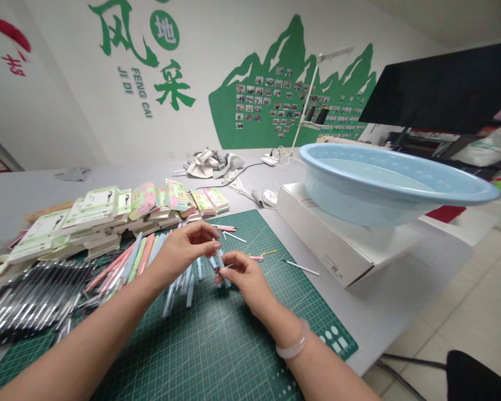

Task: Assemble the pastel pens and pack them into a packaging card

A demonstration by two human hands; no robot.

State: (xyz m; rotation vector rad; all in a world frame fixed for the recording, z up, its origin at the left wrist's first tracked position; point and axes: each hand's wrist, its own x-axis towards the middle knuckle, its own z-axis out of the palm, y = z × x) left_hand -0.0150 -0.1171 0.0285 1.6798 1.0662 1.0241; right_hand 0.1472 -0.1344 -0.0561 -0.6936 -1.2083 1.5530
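Observation:
My left hand (195,243) reaches in over the cutting mat, thumb and fingers pinched on the upper end of a light blue pen part (218,259). My right hand (242,277), with a pale bracelet on the wrist, closes its thumb and fingers on the lower end of light blue pen pieces. The fingers partly hide how these pieces join. Beneath the left hand, several light blue pen pieces (189,288) lie on the green cutting mat (217,345). Farther left are pink, green and blue pen barrels (140,253).
Clear pens with black ends (37,295) are heaped at left, with small boxes (96,207) stacked behind. A white pen refill (303,268) lies on the mat's right edge. At right, a blue basin (367,206) sits on a white carton (329,245). Grey-white cloths (209,164) lie behind.

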